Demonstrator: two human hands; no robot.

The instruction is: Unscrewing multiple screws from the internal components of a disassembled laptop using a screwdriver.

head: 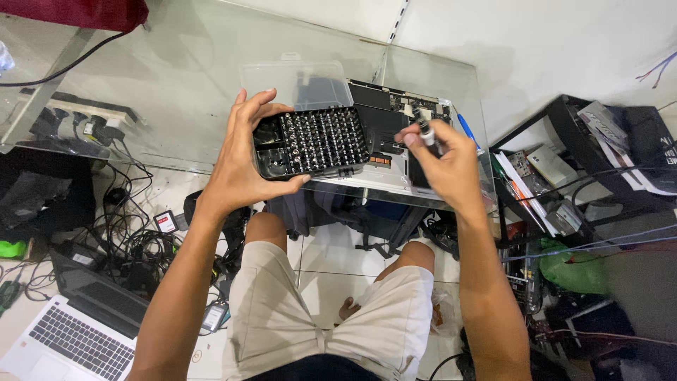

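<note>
Left to right: laptop on floor, cut off at frame edge. Power strip blurred behind glass table. Left hand clamped around 1 bit case, long axis left-right, clear lid flipped open away; bits too small to count. Opened laptop base partly hidden by case. Right hand pinched shut on 1 screwdriver, tip hidden, pointed away.
</note>
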